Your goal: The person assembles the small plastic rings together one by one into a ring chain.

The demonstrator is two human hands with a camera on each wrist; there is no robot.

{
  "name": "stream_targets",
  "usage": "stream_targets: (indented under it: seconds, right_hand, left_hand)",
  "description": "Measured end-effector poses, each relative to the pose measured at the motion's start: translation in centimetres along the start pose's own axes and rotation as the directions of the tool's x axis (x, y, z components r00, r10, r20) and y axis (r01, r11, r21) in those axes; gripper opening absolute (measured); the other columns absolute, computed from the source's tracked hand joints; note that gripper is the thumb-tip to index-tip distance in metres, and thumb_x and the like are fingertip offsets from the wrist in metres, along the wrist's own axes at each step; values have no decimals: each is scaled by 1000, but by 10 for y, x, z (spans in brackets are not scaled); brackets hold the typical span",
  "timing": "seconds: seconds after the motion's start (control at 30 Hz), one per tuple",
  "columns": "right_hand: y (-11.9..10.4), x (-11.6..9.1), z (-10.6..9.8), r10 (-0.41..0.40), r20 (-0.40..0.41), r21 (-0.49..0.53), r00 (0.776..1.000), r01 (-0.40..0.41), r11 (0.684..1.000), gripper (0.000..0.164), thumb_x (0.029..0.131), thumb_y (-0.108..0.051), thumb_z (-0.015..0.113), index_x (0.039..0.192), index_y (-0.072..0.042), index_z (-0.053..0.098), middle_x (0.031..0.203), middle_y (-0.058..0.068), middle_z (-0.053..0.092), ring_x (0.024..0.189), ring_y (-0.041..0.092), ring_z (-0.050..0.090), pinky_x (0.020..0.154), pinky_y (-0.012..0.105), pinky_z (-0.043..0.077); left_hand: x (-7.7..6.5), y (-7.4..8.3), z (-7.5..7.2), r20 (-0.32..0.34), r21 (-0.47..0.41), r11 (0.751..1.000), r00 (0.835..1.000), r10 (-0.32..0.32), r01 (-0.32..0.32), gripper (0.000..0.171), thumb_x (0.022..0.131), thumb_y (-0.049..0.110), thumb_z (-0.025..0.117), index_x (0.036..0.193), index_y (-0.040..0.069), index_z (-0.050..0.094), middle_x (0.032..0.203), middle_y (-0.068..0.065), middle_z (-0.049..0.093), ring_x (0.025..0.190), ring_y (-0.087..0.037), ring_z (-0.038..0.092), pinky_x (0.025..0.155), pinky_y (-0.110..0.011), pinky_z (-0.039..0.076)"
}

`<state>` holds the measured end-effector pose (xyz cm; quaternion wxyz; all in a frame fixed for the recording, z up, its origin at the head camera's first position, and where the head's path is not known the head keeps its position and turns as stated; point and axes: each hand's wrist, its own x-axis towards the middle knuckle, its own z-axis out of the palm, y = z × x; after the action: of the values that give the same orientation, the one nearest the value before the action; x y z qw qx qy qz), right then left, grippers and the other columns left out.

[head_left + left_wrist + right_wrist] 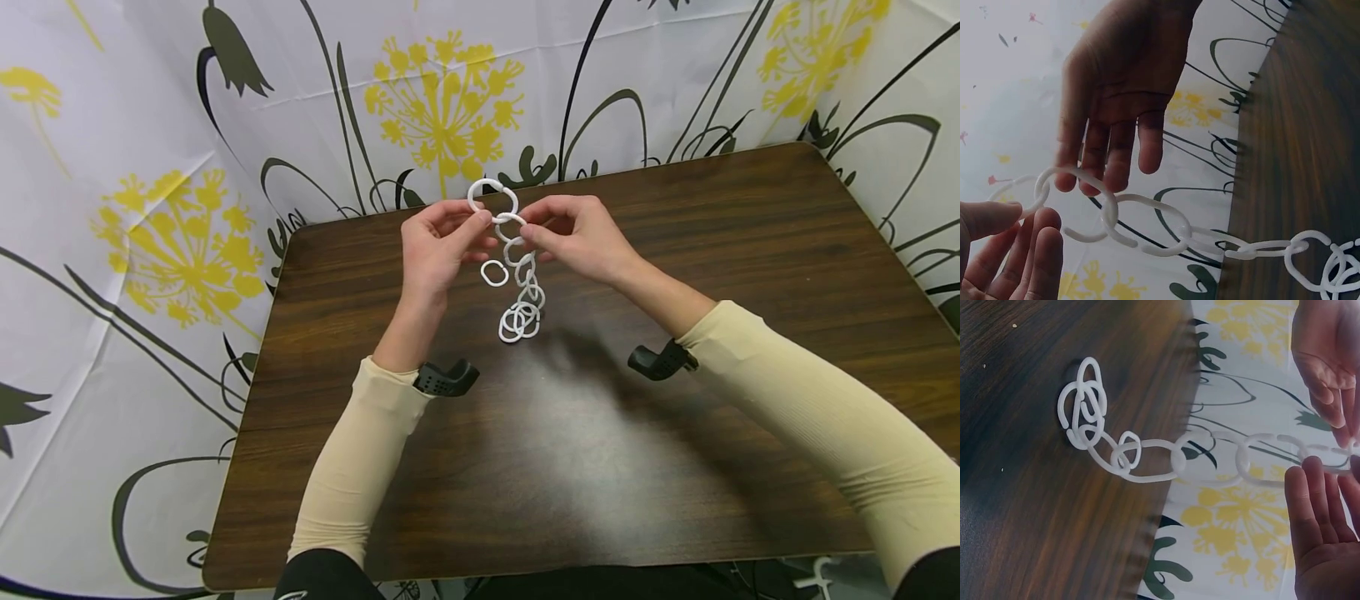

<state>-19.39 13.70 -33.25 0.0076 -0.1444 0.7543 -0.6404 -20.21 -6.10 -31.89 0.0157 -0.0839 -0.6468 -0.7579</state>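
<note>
A chain of white plastic C-shaped links hangs between my hands, its lower links [504,332] bunched on the table. My left hand [435,250] pinches the top link [491,181] between thumb and fingers, close to where it meets the second link [512,215]. That second link is pinched by my right hand [581,237] at its right side. In the left wrist view, the second link shows a gap at one side. One separate white link [483,271] appears left of the chain. In the right wrist view, the pile [1063,415] overlaps on the wood.
The dark wooden table [420,508] has its back edge against a hanging white cloth [322,133] printed with yellow flowers and grey stems. Black wrist mounts [447,379] stick out under both forearms. A white object [819,579] shows below the table's front edge.
</note>
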Motion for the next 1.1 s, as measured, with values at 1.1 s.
stream_targets:
  seconds: [1.1]
  right_hand:
    - [0,3,-7,-18,-10,13,1000,18,1000,18,96,-11,64,103,5,68,86,16,67,75,21,67,66,39,60]
  left_hand:
    - [13,-100,-49,334,943,82,914,-231,-324,42,96,23,62,137,21,58,122,-11,57,111,-33,54,79,-54,52]
